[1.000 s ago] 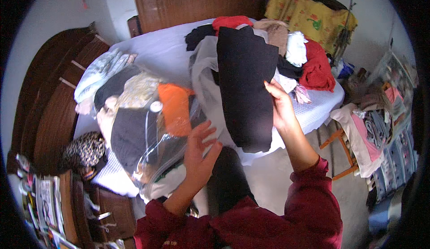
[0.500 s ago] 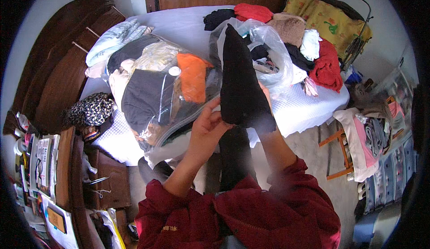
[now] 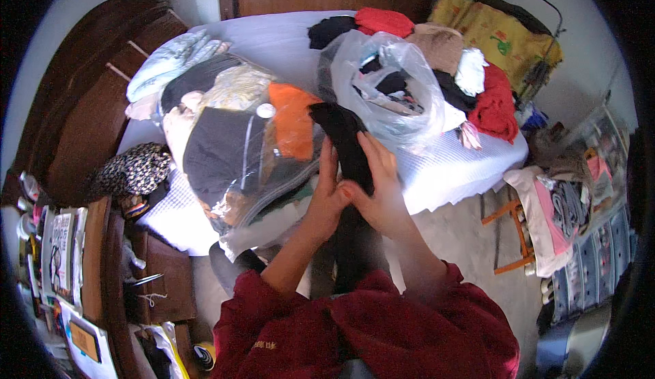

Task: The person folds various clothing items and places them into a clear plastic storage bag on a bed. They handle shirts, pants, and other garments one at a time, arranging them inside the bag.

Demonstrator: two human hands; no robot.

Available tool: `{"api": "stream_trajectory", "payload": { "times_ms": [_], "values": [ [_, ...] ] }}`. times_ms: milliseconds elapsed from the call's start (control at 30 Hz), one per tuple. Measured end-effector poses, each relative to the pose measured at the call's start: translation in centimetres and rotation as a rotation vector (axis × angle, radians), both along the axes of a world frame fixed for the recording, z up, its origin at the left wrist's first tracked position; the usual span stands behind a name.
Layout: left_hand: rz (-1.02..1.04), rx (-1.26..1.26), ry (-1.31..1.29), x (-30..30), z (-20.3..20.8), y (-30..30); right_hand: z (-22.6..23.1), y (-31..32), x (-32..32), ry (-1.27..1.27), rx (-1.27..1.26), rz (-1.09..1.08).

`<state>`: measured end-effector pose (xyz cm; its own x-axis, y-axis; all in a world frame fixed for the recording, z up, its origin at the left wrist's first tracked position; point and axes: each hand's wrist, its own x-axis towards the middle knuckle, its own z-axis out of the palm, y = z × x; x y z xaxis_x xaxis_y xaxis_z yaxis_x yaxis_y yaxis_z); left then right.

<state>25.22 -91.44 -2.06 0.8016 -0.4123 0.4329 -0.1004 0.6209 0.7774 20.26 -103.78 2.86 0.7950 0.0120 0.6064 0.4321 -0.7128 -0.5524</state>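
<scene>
In front of my chest I hold a long, narrow black garment, like a sock or a legging, its kind not certain. It is bunched into a strip, and its upper end bends over to the left. My left hand grips its left side, while my right hand closes on it from the right with the thumbs close together. Just beyond, on the bed, a clear storage bag with a round white valve holds folded dark, pale and orange clothes. A thin see-through plastic bag with clothes inside stands gaping behind my hands.
Red, brown, white and black clothes are heaped along the bed's right side. A patterned cloth lies at its left edge. To the right, a wooden-framed stool carries clothes. A cabinet with books stands at left.
The black garment was stretched upright and wide over my right hand; now it is lower and gathered narrow between both hands. My right hand has come out into view.
</scene>
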Motion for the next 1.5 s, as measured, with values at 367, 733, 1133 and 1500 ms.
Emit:
{"api": "stream_trajectory", "payload": {
  "times_ms": [367,733,1133,1500],
  "values": [
    [0.178,-0.368,0.262,-1.7,0.5,5.8,0.8,4.3,3.5,-0.046,-0.047,0.334],
    [0.696,-0.194,0.166,-3.3,0.3,11.9,1.3,13.6,5.8,-0.305,0.132,0.447],
    [0.445,-0.444,0.450,-3.3,-1.7,15.5,-4.5,5.8,13.9,1.020,1.673,1.277],
    [0.198,-0.691,0.480,-3.2,-3.4,16.9,-1.6,7.1,10.6,1.001,1.676,1.179]
  ]
}}
